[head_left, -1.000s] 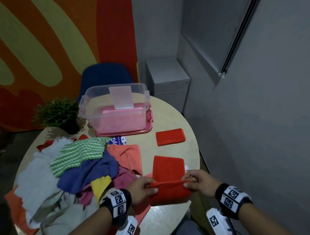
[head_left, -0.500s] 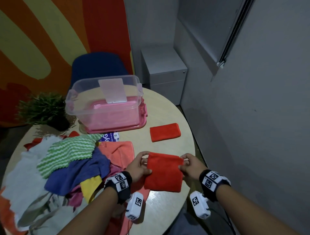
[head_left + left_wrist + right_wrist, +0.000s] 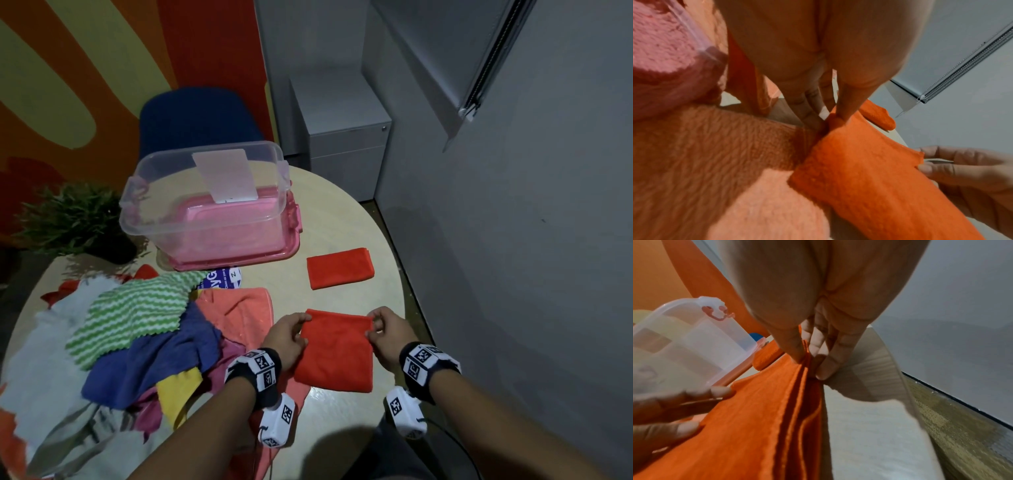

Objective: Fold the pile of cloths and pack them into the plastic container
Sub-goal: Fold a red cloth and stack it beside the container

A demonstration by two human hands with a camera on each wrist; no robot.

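**Red cloth, mid-fold, both far corners pinched**

- Item in hand: red cloth (image 3: 334, 353), doubled over, lying flat on the tabletop (image 3: 346, 219), on the near side of the plastic container (image 3: 205, 205).
- Left hand (image 3: 286, 337): at the cloth's far left corner; thumb and fingers (image 3: 846, 105) pinch the layered edge.
- Right hand (image 3: 388, 334): at the far right corner; thumb and fingers (image 3: 795, 345) pinch several stacked layers together, as the right wrist view shows.
- Plastic container: open, clear-walled, standing on its pink lid (image 3: 236, 260); no cloth visible inside.
- Folded red cloth (image 3: 340, 269): finished, just right of the container's near corner, apart from it.
- Pile of cloths (image 3: 137, 329): unfolded, mixed colours, near-left of the container; a peach cloth (image 3: 239, 311) lies beside the left hand.
- Plant (image 3: 73, 219): left of the container.

Step judged: folding the second red cloth, edges being aligned; packing not begun.

Next move calls for: keeping the pinched corners square, bringing them over for a further fold or pressing the cloth flat, so it matches the finished one.
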